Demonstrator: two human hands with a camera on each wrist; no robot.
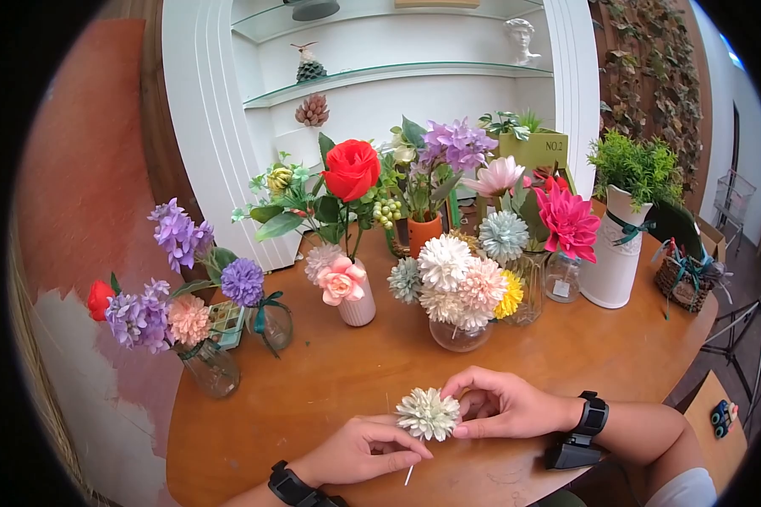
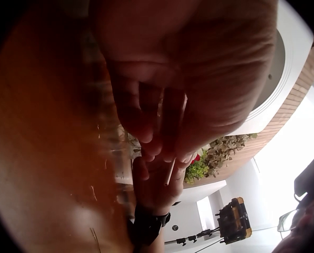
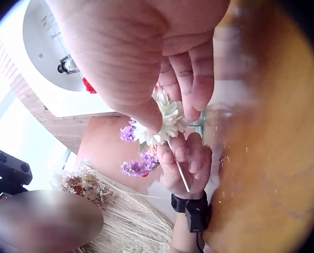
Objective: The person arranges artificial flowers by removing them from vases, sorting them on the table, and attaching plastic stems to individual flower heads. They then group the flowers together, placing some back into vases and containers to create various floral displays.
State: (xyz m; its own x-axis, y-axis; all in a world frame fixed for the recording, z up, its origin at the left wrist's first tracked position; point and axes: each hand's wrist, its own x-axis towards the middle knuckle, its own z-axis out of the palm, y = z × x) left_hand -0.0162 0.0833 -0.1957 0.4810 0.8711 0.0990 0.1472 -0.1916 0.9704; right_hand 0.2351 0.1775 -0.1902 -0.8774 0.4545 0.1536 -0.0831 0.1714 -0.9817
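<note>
A cream-white flower (image 1: 428,413) with layered petals is held low over the table's front. Its thin pale stem (image 1: 409,475) slants down between the thumb and fingers of the left hand (image 1: 357,450), which pinches it just below the bloom. From the other side the right hand (image 1: 500,407) pinches the petals between thumb and fingertips. In the right wrist view the bloom (image 3: 170,117) lies against the right hand's thumb, and the stem (image 3: 180,166) crosses the left hand's fingers. In the left wrist view the stem's end (image 2: 170,174) shows below the fingers; the bloom is hidden.
Several vases of artificial flowers stand across the wooden table (image 1: 313,380), among them a round glass vase (image 1: 461,336), a pink vase (image 1: 358,300) and a tall white vase (image 1: 610,262). A basket (image 1: 683,283) sits at the right edge. White shelves (image 1: 397,80) rise behind.
</note>
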